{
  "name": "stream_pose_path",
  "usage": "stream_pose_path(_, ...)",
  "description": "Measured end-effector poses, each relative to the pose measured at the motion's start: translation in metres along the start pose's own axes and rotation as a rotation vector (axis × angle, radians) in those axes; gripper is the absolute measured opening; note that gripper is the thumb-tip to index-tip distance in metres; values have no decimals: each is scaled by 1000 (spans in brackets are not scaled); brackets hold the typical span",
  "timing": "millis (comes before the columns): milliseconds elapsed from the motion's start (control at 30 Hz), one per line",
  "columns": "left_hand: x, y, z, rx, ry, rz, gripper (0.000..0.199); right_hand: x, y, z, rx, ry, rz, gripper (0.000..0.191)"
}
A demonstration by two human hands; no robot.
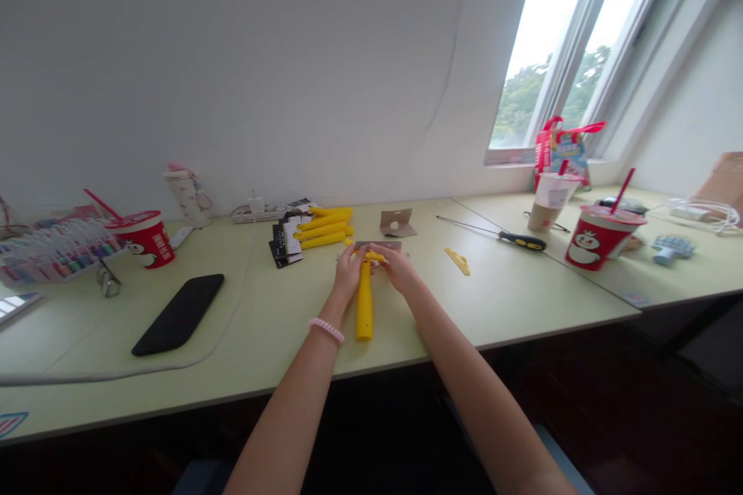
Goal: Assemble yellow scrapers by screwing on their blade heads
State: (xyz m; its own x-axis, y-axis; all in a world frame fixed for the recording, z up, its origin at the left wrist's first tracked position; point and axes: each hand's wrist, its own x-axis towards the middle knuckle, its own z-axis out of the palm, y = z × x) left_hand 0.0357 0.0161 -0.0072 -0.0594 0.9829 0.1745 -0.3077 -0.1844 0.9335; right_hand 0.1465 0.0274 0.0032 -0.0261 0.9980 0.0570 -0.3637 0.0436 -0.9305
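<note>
A yellow-handled scraper [364, 303] lies on the table with its handle toward me. At its far end a flat grey blade [380, 245] shows between my fingers. My left hand [347, 269] grips the head from the left, a pink coil band on its wrist. From the right, my right hand [398, 266] closes on the same head, its fingertips partly hidden. To the right rests a separate flat yellow piece [457, 261]. Beyond my hands stands a folded brown cardboard piece [398, 223]. A long screwdriver [521, 240] with a black and yellow handle lies farther right.
Several yellow handles [325, 232] with black cards lie at back left, near a power strip [272, 213]. A black phone-like slab [179, 315] and a red cup [142, 238] stand left. Another red cup [600, 238] and a clear-topped cup [549, 201] are right.
</note>
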Motion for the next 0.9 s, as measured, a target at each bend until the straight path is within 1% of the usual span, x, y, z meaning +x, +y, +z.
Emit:
stream_pose_path(100,-1,5,-1,-29,40,26,30,5,-3,-9,4,189,-26,24)
stream_pose_path(133,-1,6,-2,-26,62,34,29,6,-5,-12,-10,224,-32,24)
stream_pose_path(167,-2,8,-2,-20,84,41,28,6,-6,-14,-42,231,-43,23)
stream_pose_path(233,-2,9,-3,-15,110,56,27,5,-8,-16,-153,201,-83,23)
stream_pose_path(333,-1,9,-4,-17,120,70,25,1,-9,-14,-292,119,-165,25)
stream_pose_path(400,-1,9,-4,-7,113,81,25,0,-8,-13,-318,71,-195,25)
stream_pose_path(467,-1,9,-2,-10,105,88,29,0,-7,-12,-302,52,-200,25)
stream_pose_path(500,-2,9,-1,-21,100,91,36,1,-7,-13,-283,56,-196,25)
stream_pose_path(567,-4,8,1,-56,73,105,57,2,-7,-13,-235,79,-173,25)
stream_pose_path(633,-5,7,3,-88,18,124,76,2,-6,-13,-198,98,-133,24)
stream_pose_path(733,-5,3,4,-117,-50,112,87,1,-5,-10,-168,82,-73,20)
stream_pose_path(800,-4,-1,4,-124,-57,89,85,-1,-4,-8,-148,70,-64,20)
stream_pose_path(900,-1,-3,2,-116,-50,92,67,-4,-4,-5,-146,97,-99,24)
